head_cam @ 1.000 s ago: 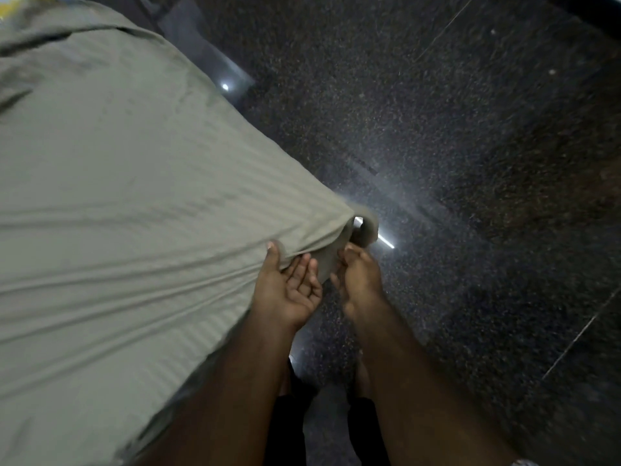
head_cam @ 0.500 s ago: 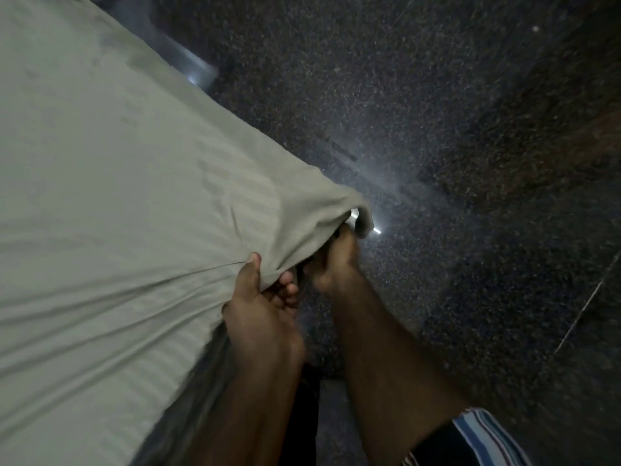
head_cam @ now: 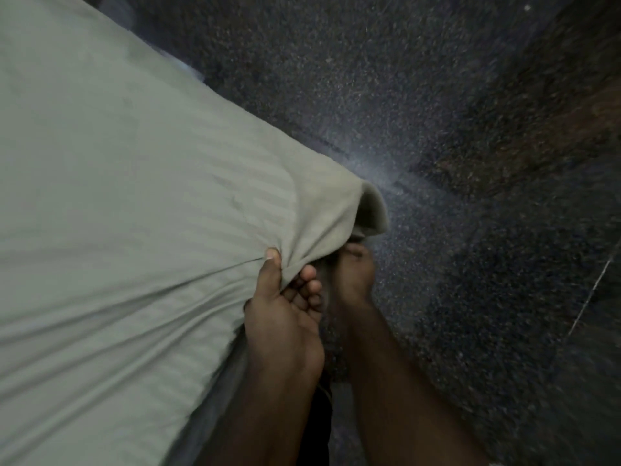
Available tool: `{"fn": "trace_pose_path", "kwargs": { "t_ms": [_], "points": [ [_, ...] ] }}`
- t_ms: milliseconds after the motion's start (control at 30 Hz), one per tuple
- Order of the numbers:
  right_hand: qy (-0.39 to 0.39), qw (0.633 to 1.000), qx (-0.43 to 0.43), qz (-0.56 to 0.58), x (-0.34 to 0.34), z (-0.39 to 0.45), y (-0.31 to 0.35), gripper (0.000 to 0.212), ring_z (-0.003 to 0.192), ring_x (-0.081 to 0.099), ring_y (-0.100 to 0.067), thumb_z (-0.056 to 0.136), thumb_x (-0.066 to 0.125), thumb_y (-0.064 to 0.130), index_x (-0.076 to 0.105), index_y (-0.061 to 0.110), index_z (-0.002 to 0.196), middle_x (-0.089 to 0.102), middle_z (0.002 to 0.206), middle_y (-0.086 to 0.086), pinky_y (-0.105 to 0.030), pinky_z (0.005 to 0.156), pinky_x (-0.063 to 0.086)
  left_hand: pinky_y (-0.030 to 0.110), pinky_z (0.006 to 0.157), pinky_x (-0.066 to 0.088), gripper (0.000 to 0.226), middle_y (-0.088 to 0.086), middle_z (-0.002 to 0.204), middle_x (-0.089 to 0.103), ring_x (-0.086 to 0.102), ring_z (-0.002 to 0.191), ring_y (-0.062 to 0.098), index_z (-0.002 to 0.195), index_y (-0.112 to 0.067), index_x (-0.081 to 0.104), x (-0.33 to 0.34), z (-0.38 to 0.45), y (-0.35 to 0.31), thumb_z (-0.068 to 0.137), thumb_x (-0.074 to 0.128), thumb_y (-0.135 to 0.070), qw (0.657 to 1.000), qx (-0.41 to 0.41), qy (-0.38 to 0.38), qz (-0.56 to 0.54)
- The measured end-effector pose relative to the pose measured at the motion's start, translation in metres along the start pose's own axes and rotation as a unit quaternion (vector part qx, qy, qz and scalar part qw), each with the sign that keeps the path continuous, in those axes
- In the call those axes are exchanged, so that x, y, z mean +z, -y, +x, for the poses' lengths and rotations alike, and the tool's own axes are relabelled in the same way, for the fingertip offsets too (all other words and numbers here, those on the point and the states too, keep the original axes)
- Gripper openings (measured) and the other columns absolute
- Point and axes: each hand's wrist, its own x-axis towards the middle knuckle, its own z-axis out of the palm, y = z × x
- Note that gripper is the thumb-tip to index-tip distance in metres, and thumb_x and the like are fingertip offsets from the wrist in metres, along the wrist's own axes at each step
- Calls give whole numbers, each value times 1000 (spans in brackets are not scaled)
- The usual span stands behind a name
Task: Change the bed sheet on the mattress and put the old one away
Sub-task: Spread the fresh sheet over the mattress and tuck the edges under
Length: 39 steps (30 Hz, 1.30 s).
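A pale grey-green striped bed sheet is stretched over the mattress and fills the left half of the view. Its corner bunches into a fold at the mattress corner. My left hand grips that bunched cloth, thumb on top and fingers curled under the edge. Just to the right, my right hand reaches under the same corner; its fingers are hidden by the hanging cloth. A grey mattress side shows below the sheet's edge.
Dark speckled stone floor covers the right and top of the view, with a thin pale joint line at the right. My dark-clothed legs stand close against the mattress corner.
My left hand went from an open palm at the corner to a closed grip on the sheet. The corner cloth has gathered into creases, and my right hand has pushed further under it.
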Motion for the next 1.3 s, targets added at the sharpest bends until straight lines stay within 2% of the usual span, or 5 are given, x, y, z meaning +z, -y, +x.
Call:
{"fn": "trace_pose_path", "kwargs": {
  "t_ms": [233, 333, 500, 867, 1300],
  "points": [
    [150, 977, 60, 136, -37, -23, 59, 44, 98, 72, -26, 102, 48, 49, 71, 12, 112, 76, 104, -9, -42, 81, 59, 25, 49, 33, 29, 4, 61, 67, 51, 43, 10, 86, -11, 67, -12, 14, 37, 98, 61, -36, 984, 37, -3, 175],
    [210, 975, 32, 66, -38, -28, 59, 25, 95, 71, -34, 97, 60, 20, 69, 3, 113, 75, 105, -19, -51, 84, 60, 20, 42, 33, 36, 1, 61, 68, 52, 42, 10, 81, -12, 67, -13, 8, 52, 100, 57, -42, 972, -12, 8, 233],
    [-92, 985, -110, 99, -46, -2, 69, 16, 62, 60, -19, 94, 62, 10, 57, 21, 84, 63, 77, -7, -29, 49, 52, 18, 42, 32, 62, 2, 69, 72, 57, 45, 15, 89, -11, 65, -15, -6, 43, 96, 41, -68, 955, -126, 37, 265],
    [136, 977, 111, 120, -28, -36, 30, 34, 114, 60, -16, 104, 46, 40, 60, 24, 131, 65, 125, 5, -41, 93, 50, 23, 64, 49, 60, 7, 85, 70, 68, 79, 14, 106, -5, 63, -16, 5, -15, 82, 70, -59, 982, -134, -3, -131],
    [181, 943, 142, 239, 56, -3, 32, 55, 101, 65, -25, 97, 42, 64, 68, 19, 113, 72, 103, -9, -42, 99, 49, 23, 41, 23, 21, -6, 49, 29, 24, 38, 7, 81, -26, 51, -23, 0, -8, 97, 56, -38, 998, 1, -29, -50]
  ]
}}
